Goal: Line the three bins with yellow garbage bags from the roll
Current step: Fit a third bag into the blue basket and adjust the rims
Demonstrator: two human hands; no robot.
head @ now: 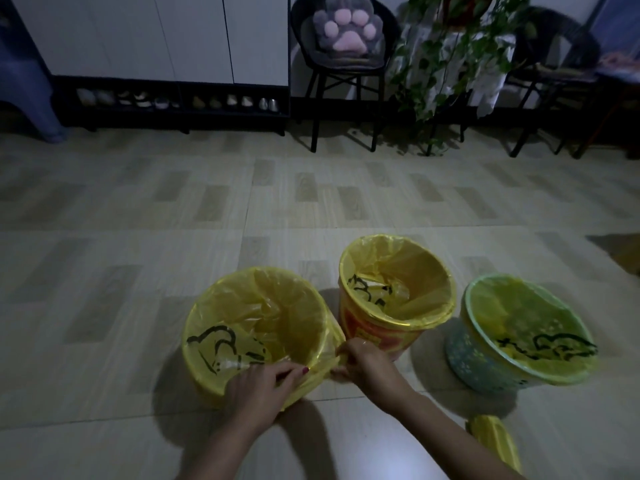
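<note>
Head view is showing three round bins sitting in a row on the pale tiled floor [138, 209], each already lined with a thin yellow plastic bag. The left hand [258, 386] is pinching the bag edge at the near rim of the left yellow bin [207, 368]. The right hand [363, 362] is gripping gathered bag plastic just beside it. The red middle bin [367, 332] and teal right bin [478, 372] are standing untouched. The yellow bag roll [495, 441] is lying near right.

Bag roll [495, 441] partly hidden behind right forearm [460, 441].
</note>
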